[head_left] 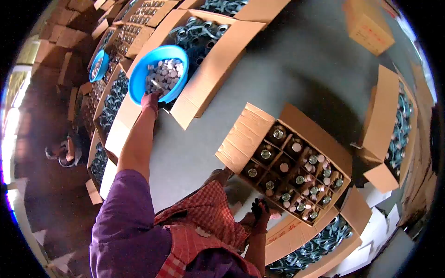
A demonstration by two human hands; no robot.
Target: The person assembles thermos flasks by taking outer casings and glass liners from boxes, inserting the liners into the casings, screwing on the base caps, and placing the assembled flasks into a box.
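My left hand (152, 99), in a reddish glove with dark fingertips, is at the near rim of a blue basin (135, 82). Many small pale stoppers (168, 73) fill the basin, and one light piece lies just beyond my fingers. Whether the fingers grip the rim or a stopper is hard to make out. My right hand (261, 209), gloved with black fingertips, is low beside an open carton (245, 139) divided into cells. Its fingers look partly bent, and what they touch is unclear. Glass bottles (265, 154) stand in the cells, with pale stoppers scattered among those on the right.
The basin sits over a carton of glass pieces (192, 32). More open cartons of glassware line the left, with another blue basin (99, 66). Cartons stand at right (376, 116) and lower right (320, 243). A closed carton (369, 28) is farther off. Another person (67, 150) is at far left.
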